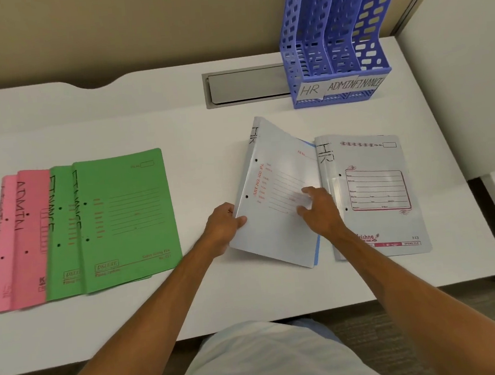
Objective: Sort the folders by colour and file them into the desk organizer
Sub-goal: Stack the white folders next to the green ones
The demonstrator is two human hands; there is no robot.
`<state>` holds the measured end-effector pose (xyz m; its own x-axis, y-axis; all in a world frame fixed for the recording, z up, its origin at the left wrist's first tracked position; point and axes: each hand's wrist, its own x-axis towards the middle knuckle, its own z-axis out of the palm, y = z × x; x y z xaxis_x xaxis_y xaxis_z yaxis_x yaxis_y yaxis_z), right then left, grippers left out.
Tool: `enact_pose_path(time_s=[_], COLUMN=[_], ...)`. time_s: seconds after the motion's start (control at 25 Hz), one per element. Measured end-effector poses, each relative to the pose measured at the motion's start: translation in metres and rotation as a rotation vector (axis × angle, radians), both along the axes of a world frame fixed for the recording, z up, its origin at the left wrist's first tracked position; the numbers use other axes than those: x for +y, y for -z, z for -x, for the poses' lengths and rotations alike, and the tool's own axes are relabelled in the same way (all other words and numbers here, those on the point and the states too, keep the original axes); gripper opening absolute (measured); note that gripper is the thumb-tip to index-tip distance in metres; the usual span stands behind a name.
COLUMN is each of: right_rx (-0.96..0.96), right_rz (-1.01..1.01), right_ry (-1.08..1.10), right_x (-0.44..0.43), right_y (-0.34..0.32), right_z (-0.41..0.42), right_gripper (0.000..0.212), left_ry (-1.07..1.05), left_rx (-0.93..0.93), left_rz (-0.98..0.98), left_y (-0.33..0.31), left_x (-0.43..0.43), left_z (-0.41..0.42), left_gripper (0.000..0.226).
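A pale grey folder marked HR [274,167] is tilted up off the desk at centre right. My left hand [224,226] grips its left edge, thumb on top. My right hand [320,208] lies on its cover, fingers curled over the right side. A second grey HR folder [381,193] lies flat just to the right. At the left lie two green folders [123,219] marked FINANCE, overlapping two pink folders [32,236] marked ADMIN. The blue three-slot desk organizer [335,45], labelled HR, ADMIN, FINANCE, stands at the back right.
A grey cable flap [246,85] is set into the white desk [199,131] left of the organizer. Beige partition walls close the back and right. The desk's front edge runs just above my lap.
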<state>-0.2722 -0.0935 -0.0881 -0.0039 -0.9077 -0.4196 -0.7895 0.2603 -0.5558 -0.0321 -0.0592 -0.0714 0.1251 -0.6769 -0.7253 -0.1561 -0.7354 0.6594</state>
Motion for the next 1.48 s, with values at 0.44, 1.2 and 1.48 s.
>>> enact_pose_path(time_s=[0.44, 1.2, 1.48], right_rx=[-0.520, -0.337, -0.270], right_rz=[-0.306, -0.404, -0.381], right_ry=[0.364, 0.150, 0.105], right_x=[-0.022, -0.001, 0.002], right_y=[-0.009, 0.014, 0.015], right_z=[-0.084, -0.224, -0.223], right_gripper=[0.034, 0.033, 0.031], left_ry=[-0.322, -0.196, 0.020], left_rx=[0.148, -0.459, -0.728], left_rz=[0.078, -0.075, -0.056], left_y=[-0.012, 0.041, 0.037], left_x=[0.027, 0.093, 0.093], left_z=[-0.128, -0.224, -0.222], left_gripper=[0.022, 0.042, 0.050])
